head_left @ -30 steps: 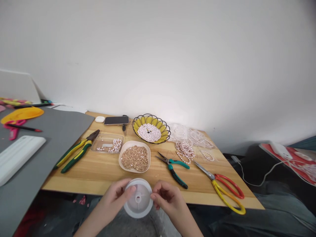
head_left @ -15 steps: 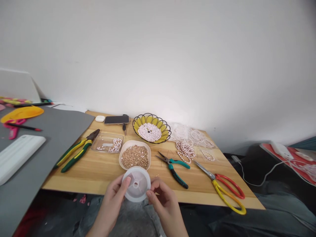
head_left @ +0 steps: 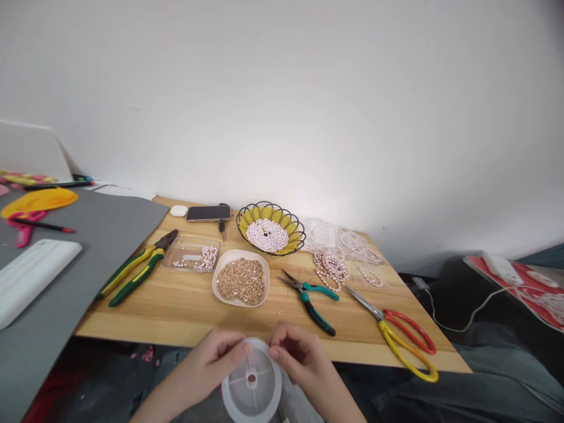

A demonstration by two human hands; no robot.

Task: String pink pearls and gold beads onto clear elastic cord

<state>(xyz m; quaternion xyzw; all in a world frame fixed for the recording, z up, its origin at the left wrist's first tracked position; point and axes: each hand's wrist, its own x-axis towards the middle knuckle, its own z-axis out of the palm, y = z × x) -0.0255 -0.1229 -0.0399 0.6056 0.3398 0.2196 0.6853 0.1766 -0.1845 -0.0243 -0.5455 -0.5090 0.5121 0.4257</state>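
My left hand (head_left: 220,358) grips a translucent white plastic spool (head_left: 240,393) by its upper rim, thumb over the face. The spool hangs just below the table's front edge, its round face toward me. At the upper right of that rim, my right hand (head_left: 299,358) has thumb and forefinger pinched together; any thread between them is too fine to see. Straight ahead on the table stands a cream dish (head_left: 217,289) of small gold beads (head_left: 241,282). Long-nose pliers (head_left: 311,299) with teal and black handles lie beyond my right hand.
Scissors (head_left: 392,338) with red and yellow handles overhang the front right edge. Behind are a wire basket (head_left: 295,226) of pale pink beads, bead strands (head_left: 329,267) and a clear bead tray (head_left: 174,249). Green-yellow pliers (head_left: 138,267), a phone (head_left: 208,214) and a grey mat (head_left: 114,217) occupy the left.
Both hands and the spool rose toward the gold bead dish, then came back down below the table edge. My right hand stays pinched by the rim. The table items stay put.
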